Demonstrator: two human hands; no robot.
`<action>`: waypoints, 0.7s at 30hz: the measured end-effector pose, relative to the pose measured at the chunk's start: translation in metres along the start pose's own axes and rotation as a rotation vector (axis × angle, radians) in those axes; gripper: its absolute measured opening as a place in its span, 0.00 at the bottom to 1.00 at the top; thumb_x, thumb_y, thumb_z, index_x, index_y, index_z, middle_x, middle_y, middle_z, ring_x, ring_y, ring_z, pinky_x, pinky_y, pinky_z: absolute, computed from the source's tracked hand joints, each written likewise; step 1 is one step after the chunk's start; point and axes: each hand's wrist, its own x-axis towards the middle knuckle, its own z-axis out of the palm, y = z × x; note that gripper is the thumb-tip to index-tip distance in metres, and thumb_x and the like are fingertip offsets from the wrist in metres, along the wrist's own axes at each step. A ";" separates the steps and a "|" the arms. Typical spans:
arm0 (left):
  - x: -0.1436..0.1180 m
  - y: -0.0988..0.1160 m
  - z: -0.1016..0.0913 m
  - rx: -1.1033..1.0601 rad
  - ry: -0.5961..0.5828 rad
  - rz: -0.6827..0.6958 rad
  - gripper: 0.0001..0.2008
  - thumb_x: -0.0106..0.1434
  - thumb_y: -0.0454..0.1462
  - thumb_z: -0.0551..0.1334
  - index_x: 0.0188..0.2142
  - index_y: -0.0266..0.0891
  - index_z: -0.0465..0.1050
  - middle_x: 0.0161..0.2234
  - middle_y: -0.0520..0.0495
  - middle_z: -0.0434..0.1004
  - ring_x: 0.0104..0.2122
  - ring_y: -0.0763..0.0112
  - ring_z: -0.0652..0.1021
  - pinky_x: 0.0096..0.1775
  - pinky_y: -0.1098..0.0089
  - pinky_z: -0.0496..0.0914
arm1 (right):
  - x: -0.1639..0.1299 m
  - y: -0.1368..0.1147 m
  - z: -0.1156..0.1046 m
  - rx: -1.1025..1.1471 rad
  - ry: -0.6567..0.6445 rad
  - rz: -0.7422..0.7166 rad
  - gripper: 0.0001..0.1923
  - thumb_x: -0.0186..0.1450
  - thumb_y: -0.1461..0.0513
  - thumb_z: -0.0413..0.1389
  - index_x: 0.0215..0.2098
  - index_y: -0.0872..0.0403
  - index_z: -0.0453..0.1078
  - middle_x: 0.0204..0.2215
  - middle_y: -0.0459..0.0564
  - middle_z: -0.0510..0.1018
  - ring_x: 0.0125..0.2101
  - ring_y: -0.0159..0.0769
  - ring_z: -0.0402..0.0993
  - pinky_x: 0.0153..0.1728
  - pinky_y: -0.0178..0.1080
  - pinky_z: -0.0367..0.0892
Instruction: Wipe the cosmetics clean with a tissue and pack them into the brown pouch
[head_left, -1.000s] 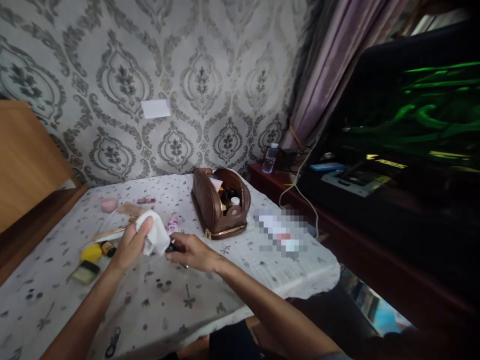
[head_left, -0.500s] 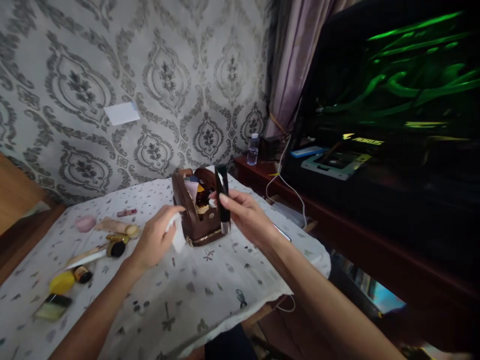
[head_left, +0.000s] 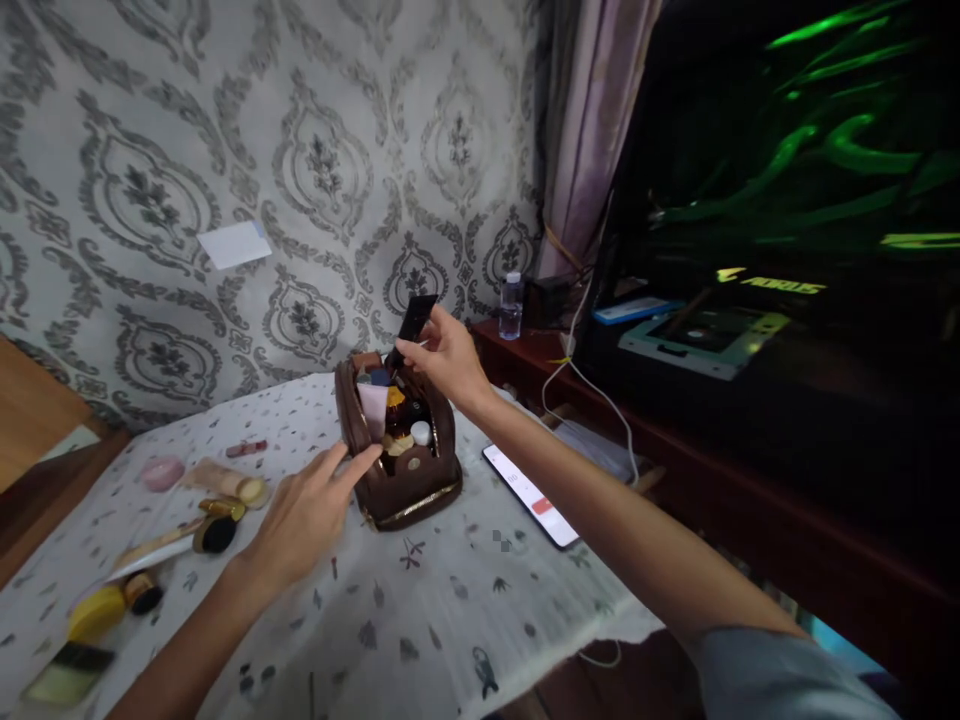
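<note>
A brown cosmetic bag (head_left: pixel 420 490) stands unzipped on the patterned tablecloth, with a pale pink tube (head_left: pixel 373 408), a round white-topped item (head_left: pixel 421 433) and dark amber containers inside. My right hand (head_left: pixel 454 365) pinches a black tube (head_left: pixel 415 325), tilted, over the far end of the bag. Part of that tube's lower end is hidden by the bag and fingers. At the bag's left front edge, my left hand (head_left: pixel 311 510) has its fingers stretched out, fingertips at the rim, with nothing visible in it.
Cosmetics lie at the left: a pink jar (head_left: pixel 162 472), a beige tube (head_left: pixel 221 480), a yellow round item (head_left: pixel 97 612) and a green-glass bottle (head_left: pixel 69 675). A lit phone (head_left: pixel 532 497) lies right of the bag. Beyond are a water bottle (head_left: pixel 511 308) and white cable (head_left: pixel 592 390).
My right hand has lifted the black tube up and away, from the bag's front right to its far end. The white item in my left hand is gone from it, and its fingers have straightened.
</note>
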 end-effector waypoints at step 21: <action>0.000 -0.002 0.011 -0.041 0.089 0.028 0.32 0.63 0.26 0.48 0.64 0.48 0.63 0.46 0.41 0.75 0.34 0.66 0.77 0.29 0.71 0.71 | 0.062 0.030 0.058 -0.480 -0.194 0.061 0.09 0.58 0.58 0.63 0.33 0.54 0.70 0.26 0.45 0.76 0.31 0.38 0.75 0.39 0.40 0.70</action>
